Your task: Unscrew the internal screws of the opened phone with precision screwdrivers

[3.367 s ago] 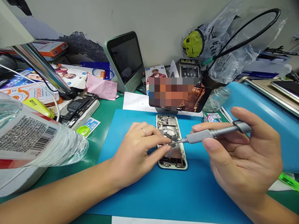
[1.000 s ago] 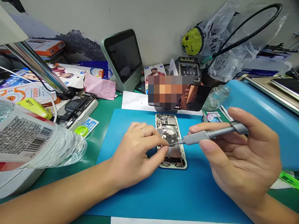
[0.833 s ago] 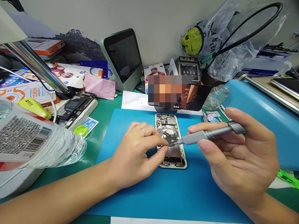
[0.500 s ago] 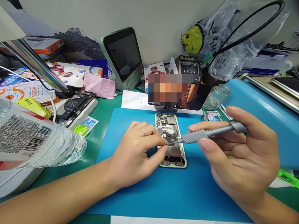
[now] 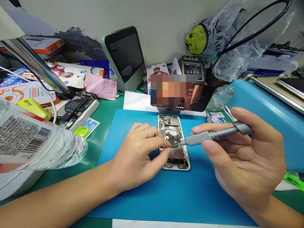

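Note:
A grey precision screwdriver [image 5: 201, 138] lies nearly level in my right hand [image 5: 249, 158], between thumb and fingers, its cap end against the index finger. Its thin tip points left and meets the pinched thumb and index finger of my left hand [image 5: 140, 152]. What those fingertips hold, if anything, is too small to make out. Beneath them is an opened phone [image 5: 177, 155] with its inner parts exposed, lying on a blue mat [image 5: 147, 202]. My left hand covers part of the phone's left edge.
A phone playing video [image 5: 197, 98] is propped behind the mat, near a glass jar [image 5: 220, 98] and a smart display [image 5: 125, 57]. At left are a water bottle [image 5: 68, 152], a lamp pole [image 5: 45, 69] and another opened phone [image 5: 76, 106]. A blue case [image 5: 268, 126] stands right.
Both hands and the screwdriver hold almost the same position. A line of text now shows on the propped phone's screen.

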The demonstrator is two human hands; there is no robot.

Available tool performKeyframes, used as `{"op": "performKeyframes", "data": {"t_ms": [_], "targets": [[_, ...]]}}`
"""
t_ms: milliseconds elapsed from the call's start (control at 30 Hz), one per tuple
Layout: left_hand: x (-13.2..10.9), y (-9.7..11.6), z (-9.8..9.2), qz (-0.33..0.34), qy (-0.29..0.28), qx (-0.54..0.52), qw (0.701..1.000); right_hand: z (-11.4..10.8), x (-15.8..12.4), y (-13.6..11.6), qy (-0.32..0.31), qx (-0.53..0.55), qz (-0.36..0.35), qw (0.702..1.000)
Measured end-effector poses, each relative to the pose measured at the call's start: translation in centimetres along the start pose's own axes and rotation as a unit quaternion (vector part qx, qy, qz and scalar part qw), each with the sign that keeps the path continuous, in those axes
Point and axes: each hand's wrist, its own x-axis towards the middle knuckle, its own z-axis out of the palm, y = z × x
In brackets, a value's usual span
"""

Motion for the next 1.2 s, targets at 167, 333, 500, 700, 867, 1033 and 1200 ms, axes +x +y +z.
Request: {"op": "performKeyframes", "data": {"t_ms": [167,333,500,700,867,1033,1200], "targets": [[0.12,-0.05,0.08,0.0,-0.003,-0.001,1.0,0.0,-0.02,-0.01,0.0,-0.007,0.0,1.0],[0.06,-0.05,0.06,0.003,-0.002,-0.001,1.0,0.0,-0.04,-0.08,0.0,-0.005,0.007,1.0],[0.0,-0.09,0.03,0.012,-0.004,0.002,1.0,-0.03,0.06,-0.17,-0.002,-0.004,0.005,1.0],[0.09,-0.09,0.06,0.009,-0.008,0.003,1.0,-0.03,0.1,-0.08,-0.017,0.003,-0.01,1.0],[0.05,-0.11,0.03,0.008,-0.005,0.002,1.0,-0.06,0.03,-0.07,-0.016,0.012,-0.004,1.0],[0.02,-0.11,0.06,0.003,-0.005,-0.002,1.0,-0.04,0.01,-0.12,-0.016,0.015,-0.005,1.0],[-0.08,0.04,-0.03,0.005,-0.004,0.002,1.0,-0.06,0.03,-0.22,-0.011,0.016,-0.006,1.0]]}}
